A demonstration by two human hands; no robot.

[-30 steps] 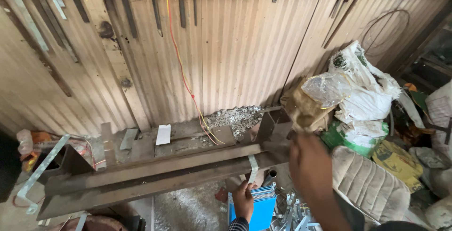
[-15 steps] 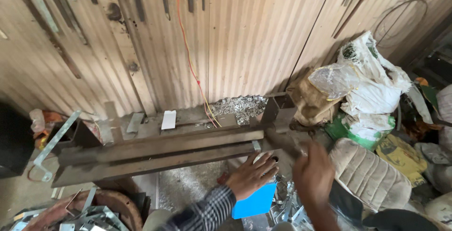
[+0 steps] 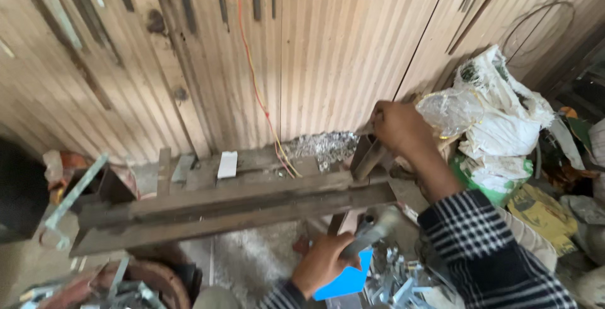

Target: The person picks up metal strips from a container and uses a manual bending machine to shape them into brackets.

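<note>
Right hand (image 3: 398,127) closed around the top of a dark upright lever (image 3: 367,156) at the right end of the long steel beam (image 3: 239,211). Left hand (image 3: 322,262) below the beam's right end, fingers wrapped on a grey metal piece (image 3: 373,234). Blue sheet (image 3: 348,277) just under that hand.

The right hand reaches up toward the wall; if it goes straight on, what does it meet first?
Probably the corrugated metal wall. The right hand is above the pile of metal shavings, and nothing shows between knuckles and wall, though depth is unclear.
</note>
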